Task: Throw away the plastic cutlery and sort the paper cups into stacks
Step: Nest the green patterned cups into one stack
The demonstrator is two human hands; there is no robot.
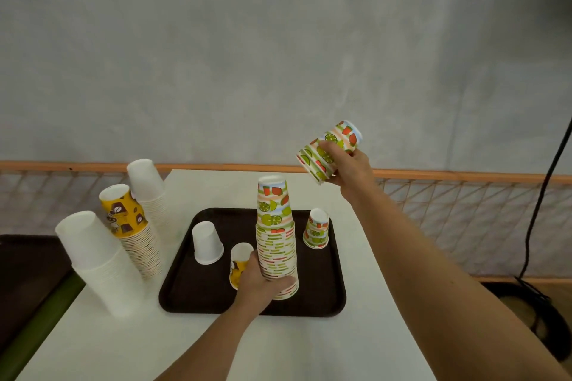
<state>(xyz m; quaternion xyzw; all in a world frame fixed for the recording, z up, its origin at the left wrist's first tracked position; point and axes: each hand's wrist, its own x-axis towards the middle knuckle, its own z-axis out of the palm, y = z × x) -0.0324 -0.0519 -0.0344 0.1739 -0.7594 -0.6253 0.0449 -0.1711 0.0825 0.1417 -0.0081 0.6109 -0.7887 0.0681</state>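
A tall stack of fruit-print cups point(276, 235) stands upside down on the dark tray point(198, 297). My left hand point(263, 280) grips the stack near its base. My right hand point(351, 165) holds a short tilted stack of fruit-print cups point(328, 150) in the air, above and to the right of the tall stack. On the tray also stand a single white cup point(206, 243), a yellow coffee-print cup point(240, 263) partly hidden by my left hand, and a small fruit-print cup point(316, 228). No plastic cutlery is visible.
On the white table point(356, 343), left of the tray, stand two white cup stacks point(99, 260) point(148, 189) and a yellow coffee-print stack point(131, 226). A dark surface and a green roll point(40, 331) lie past the table's left edge. A black cable point(544, 195) hangs at the right.
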